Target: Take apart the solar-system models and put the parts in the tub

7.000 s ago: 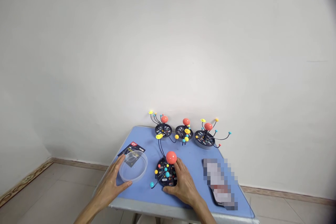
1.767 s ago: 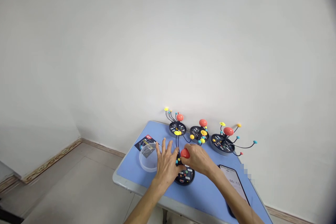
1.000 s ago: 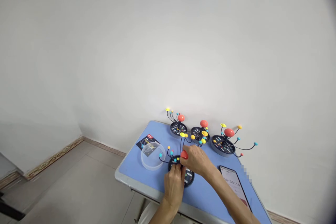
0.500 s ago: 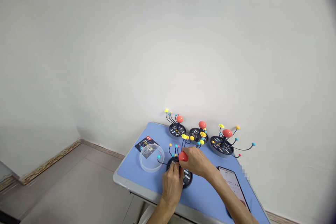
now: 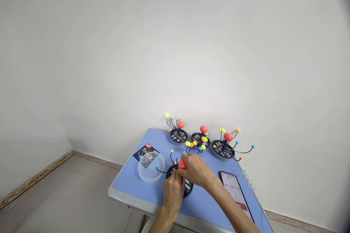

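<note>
Holding the red ball point(image 5: 182, 164) between the thumb and fingers of our right hand point(image 5: 195, 169), we work over the near model's round black base point(image 5: 188, 188), midway along the worktop's point(image 5: 203, 202) front edge. Our left hand point(image 5: 173, 191) bunches its fingers at that base, below the ball; we cannot tell whether they pinch anything. Toward the left edge sits our clear round container point(image 5: 151, 180), a corner of the dark card point(image 5: 140, 151) showing through it. Along the back edge stand three similar models point(image 5: 222, 149), their shallow dishes framing printed faces. Our phone point(image 5: 234, 193) lies by the right edge.
</note>
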The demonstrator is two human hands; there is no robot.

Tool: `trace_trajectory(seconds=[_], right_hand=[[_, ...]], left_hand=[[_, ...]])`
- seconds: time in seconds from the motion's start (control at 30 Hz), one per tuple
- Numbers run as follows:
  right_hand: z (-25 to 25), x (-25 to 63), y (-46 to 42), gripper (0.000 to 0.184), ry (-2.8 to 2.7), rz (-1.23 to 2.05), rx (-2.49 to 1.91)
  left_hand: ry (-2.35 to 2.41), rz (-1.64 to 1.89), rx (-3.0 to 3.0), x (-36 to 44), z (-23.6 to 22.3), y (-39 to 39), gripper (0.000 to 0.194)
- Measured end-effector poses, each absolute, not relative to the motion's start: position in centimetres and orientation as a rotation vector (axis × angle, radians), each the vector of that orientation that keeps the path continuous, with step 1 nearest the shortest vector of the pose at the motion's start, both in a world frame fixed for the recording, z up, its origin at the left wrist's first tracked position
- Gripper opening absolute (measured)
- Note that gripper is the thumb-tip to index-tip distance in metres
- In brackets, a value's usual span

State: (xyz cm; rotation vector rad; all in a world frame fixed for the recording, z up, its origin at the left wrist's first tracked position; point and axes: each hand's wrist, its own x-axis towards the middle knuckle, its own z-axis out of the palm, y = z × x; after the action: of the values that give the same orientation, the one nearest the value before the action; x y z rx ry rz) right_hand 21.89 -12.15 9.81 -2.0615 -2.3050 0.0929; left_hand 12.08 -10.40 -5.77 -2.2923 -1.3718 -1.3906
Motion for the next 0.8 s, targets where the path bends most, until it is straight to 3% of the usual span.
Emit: trace_trajectory(seconds=[0.37,0.63,0.8], right_hand=[[9.5,22.3,-12.4,0.029,-2.436,0.068,-1.902],[8.7,21.7,-12.1,0.02,-2.361,0.057,-1.964],[8.6,22.0,-12.2,0.032,-2.403,0.095,-1.855]], left_hand=[[-1.35,-1.356,-2.329,11.8,-5.6,-10.1,0.022],[-1.274,-1.441,-2.261,12.0,-5.4,-10.1,0.019],[-1.276,-1.425,-2.24,12.1,-5.5,-10.0,0.017]])
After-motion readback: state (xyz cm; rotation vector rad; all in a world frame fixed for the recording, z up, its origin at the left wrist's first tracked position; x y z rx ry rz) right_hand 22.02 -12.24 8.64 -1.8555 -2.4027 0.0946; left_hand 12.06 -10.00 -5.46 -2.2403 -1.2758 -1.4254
